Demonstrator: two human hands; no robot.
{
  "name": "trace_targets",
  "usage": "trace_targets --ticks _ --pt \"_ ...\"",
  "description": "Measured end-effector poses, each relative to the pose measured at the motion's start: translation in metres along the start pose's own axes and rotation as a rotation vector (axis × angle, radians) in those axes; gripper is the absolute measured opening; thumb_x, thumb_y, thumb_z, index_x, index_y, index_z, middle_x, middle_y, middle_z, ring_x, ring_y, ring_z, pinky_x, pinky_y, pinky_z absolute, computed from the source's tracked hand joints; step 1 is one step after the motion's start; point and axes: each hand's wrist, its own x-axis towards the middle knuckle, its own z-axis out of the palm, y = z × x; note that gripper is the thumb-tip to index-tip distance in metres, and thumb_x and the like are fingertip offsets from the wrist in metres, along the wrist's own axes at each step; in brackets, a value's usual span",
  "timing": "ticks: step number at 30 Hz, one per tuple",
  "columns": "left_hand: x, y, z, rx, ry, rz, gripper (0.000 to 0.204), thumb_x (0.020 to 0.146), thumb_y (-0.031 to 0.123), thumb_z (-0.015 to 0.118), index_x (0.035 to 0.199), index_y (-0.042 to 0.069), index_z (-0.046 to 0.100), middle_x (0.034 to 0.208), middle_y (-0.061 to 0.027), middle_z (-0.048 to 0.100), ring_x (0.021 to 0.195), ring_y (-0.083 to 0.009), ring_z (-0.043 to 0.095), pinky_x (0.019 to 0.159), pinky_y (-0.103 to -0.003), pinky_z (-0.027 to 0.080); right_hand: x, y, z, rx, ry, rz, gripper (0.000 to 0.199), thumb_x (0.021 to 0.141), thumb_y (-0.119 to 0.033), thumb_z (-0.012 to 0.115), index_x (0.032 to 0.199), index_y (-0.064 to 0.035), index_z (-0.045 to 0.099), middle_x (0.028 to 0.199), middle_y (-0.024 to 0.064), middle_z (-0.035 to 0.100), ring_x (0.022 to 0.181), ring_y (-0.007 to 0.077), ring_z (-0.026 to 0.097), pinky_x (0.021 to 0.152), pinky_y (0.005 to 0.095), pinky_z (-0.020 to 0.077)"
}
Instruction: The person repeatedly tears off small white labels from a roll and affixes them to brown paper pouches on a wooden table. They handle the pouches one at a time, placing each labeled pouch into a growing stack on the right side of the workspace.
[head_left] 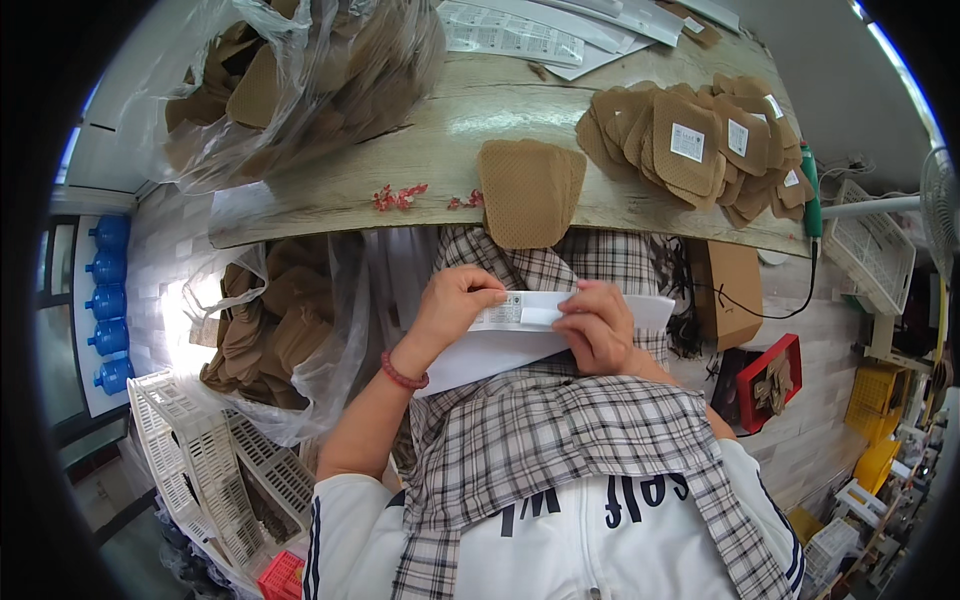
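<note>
My left hand [450,312] pinches the left end of a white strip of stickers [646,312] over my lap. My right hand [597,326] grips the same strip further right, its fingers bent around it; part of the strip there is folded over or lifted. Small printed labels show between the two hands. Beneath lies a larger white sheet [475,362] across my checked apron [560,430]. Just beyond my hands, a small stack of brown perforated pads [527,195] overhangs the table's near edge.
Brown pads with white labels [688,142] are heaped at the table's right. A clear bag of pads [300,85] stands at the far left, another bag [270,340] below it. Sticker sheets [515,35] lie at the back. A green tool [811,195] with a cord hangs at the right edge.
</note>
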Motion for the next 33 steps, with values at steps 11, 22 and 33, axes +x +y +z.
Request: trace_targets --ticks 11,22,33 --pt "-0.019 0.039 0.001 0.432 0.203 0.518 0.005 0.079 0.002 0.07 0.081 0.002 0.066 0.107 -0.0121 0.064 0.107 -0.0319 0.058 0.092 -0.044 0.044 0.064 0.036 -0.026 0.796 0.263 0.927 0.006 0.1 -0.008 0.061 0.101 -0.0017 0.062 0.091 0.001 0.061 0.086 0.0082 0.057 0.083 0.024 0.0474" --pt "0.012 0.033 0.003 0.594 0.227 0.629 0.007 0.086 0.003 0.062 0.08 0.0 0.059 0.138 -0.022 0.055 0.137 -0.0396 0.045 0.117 -0.056 0.031 0.095 0.096 0.038 0.512 0.016 0.888 0.007 0.096 -0.007 0.065 0.096 -0.0002 0.065 0.081 0.0003 0.063 0.074 0.007 0.056 0.067 0.0235 0.0471" --pt "0.015 0.034 0.003 0.566 0.259 0.623 0.002 0.081 -0.001 0.061 0.081 -0.001 0.058 0.134 -0.0222 0.057 0.134 -0.0395 0.049 0.116 -0.056 0.035 0.1 0.096 0.039 0.367 -0.063 0.914 0.005 0.093 -0.004 0.066 0.095 0.0006 0.065 0.079 0.0024 0.066 0.072 0.0084 0.058 0.067 0.025 0.0487"
